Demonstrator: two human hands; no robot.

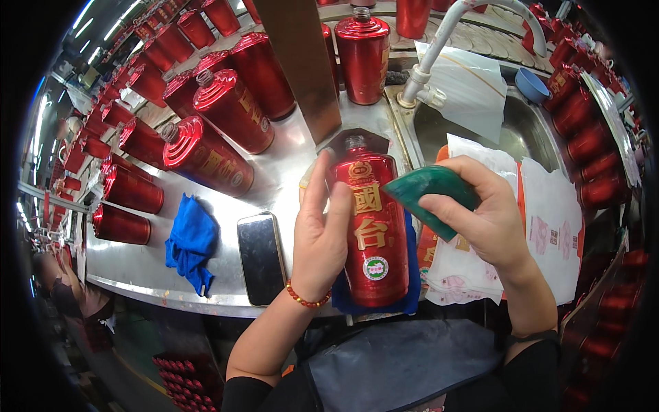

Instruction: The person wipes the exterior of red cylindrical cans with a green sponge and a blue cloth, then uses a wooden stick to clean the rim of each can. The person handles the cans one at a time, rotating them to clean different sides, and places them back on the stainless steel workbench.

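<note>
A glossy red bottle [379, 264] with raised gold characters and a round green-and-white sticker lies in front of me on a blue cloth [413, 250], its clear neck pointing away. My left hand [320, 237] rests against the bottle's left side. Its fingers are stretched out and its thumb lies along the bottle's edge. In my right hand [491, 213] is a green half-moon scraper [434, 194], pinched between thumb and fingers. The scraper's pointed tip reaches the bottle's upper right, beside the gold lettering; whether it touches cannot be made out.
A black phone [261, 257] and a crumpled blue cloth [191, 242] lie left on the metal table. Several red bottles [209, 156] stand behind them. A metal post [302, 65] rises ahead. Right are printed sheets [552, 226], a sink [528, 130], a tap [429, 58] and a blue bowl [531, 85].
</note>
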